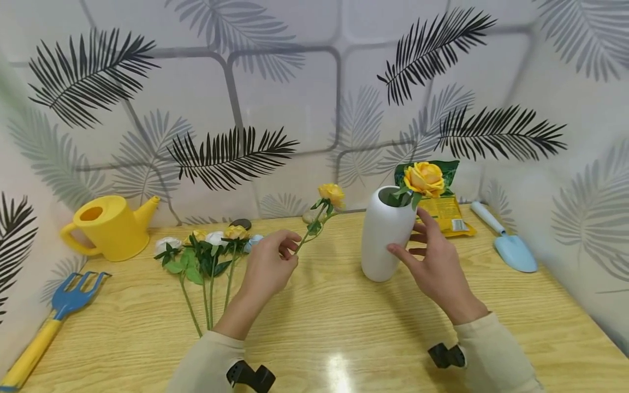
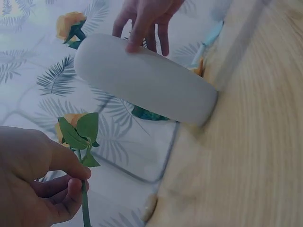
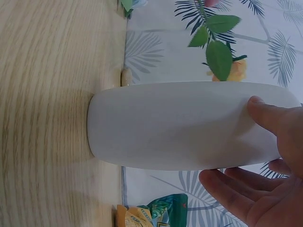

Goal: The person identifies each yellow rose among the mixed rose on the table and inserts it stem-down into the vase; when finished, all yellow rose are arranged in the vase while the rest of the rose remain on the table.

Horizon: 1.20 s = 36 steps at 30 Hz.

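My left hand pinches the green stem of a yellow rose between thumb and fingers, holding it above the table left of the vase. In the left wrist view, the rose's leaves stand just above the fingertips. A white vase stands on the table, its round mouth facing up. My right hand grips its right side, thumb on the front and fingers curving behind. Another yellow rose sits in the vase, its bloom leaning out over the right rim. The right wrist view shows the thumb pressed on the vase wall.
Several white, yellow and blue flowers lie left of my left hand. Farther left are a yellow watering can and a blue hand fork. Behind the vase lies a yellow-green packet; a light blue trowel lies at right.
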Available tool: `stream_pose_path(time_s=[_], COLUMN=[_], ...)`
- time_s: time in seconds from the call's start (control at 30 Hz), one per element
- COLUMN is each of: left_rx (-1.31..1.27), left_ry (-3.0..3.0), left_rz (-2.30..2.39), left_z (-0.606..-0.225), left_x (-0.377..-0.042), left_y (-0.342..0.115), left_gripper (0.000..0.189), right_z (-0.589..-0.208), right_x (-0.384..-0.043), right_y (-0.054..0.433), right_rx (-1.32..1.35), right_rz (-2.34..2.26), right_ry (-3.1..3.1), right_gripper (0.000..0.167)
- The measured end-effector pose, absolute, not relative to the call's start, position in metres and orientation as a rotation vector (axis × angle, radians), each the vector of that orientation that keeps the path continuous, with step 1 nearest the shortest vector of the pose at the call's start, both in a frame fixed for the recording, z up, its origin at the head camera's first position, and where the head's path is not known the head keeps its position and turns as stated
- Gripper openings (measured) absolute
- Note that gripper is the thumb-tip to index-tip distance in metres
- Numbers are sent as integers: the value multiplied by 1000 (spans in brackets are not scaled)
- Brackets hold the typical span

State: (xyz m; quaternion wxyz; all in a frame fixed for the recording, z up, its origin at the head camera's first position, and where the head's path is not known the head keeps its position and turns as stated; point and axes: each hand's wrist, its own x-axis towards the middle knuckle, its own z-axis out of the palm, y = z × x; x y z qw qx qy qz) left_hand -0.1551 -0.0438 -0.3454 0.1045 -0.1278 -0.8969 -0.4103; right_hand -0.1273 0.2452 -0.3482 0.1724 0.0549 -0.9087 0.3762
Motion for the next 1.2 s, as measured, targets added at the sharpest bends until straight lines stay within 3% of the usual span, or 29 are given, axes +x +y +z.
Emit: stream_pose_path(time_s=[1.2], left_rx=[-700], left_ry=[-2056], left_rz=[-1903], left_z=[-229], left_x=[-213], left_y=[61], left_gripper=[23], right_z=[-351], right_x=[-127], right_y=[249], right_rx=[171], right_rz=[1059], right_ry=[-2567], right_gripper=[87])
